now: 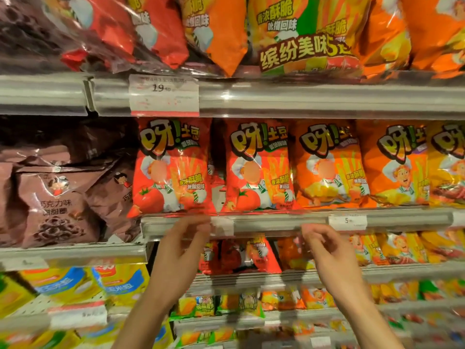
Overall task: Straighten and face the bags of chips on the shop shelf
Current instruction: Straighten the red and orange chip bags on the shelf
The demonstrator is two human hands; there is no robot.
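Head view: my left hand [180, 248] and right hand [327, 250] hang just below the shelf lip [276, 220], each grip loose and holding nothing — fingers half curled, blurred. The red bags [173, 167] stand upright above, faces forward, the left one's lower corner poking over the lip. I'd judge the best move is nudging both bottoms back evenly — light touch, no crushing

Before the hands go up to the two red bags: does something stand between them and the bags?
Nothing visible does. Both the left hand and right hand are just below the red bags, at the shelf rail.
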